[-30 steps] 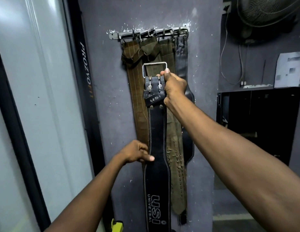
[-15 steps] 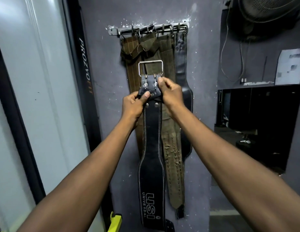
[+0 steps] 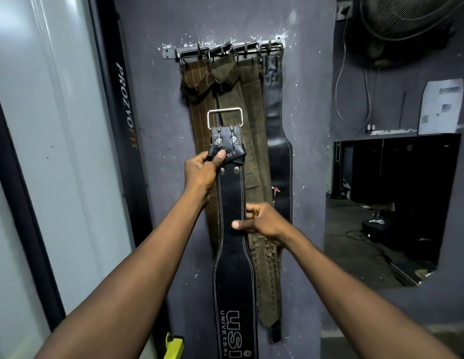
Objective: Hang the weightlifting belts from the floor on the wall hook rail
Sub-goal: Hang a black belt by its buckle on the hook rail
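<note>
1. Progress: at least three belts already hung off the grey metal wall hook rail (image 3: 170, 53). There was a brown stitched canvas belt (image 3: 199, 99) at its left end, an olive green canvas belt (image 3: 251, 99) under the middle, and a plain black leather belt (image 3: 273, 99) at its right end.
2. The black leather weightlifting belt with white stitching and USI lettering (image 3: 232, 203) was held upright in front of those. Its steel buckle (image 3: 225, 117) sat well below the rail, on no hook yet.
3. The left hand (image 3: 202, 169) pinched the leather loop just under the buckle, thumb on the front. The right hand (image 3: 262, 221), lower down, gripped the strap with the thumb across its face and fingers curled behind.
4. What's left, I reckon: lift the buckle up to the rail and onto a hook. The hooks looked pretty crowded. I couldn't tell if more belts waited on the floor, as it was mostly out of view.
5. The room: a scuffed purple-grey wall (image 3: 153, 125) with chipped paint round the rail. Right of the rail were a wall fan (image 3: 407, 19), a paper sheet (image 3: 442, 110) and a dark opening (image 3: 394, 203).
</note>
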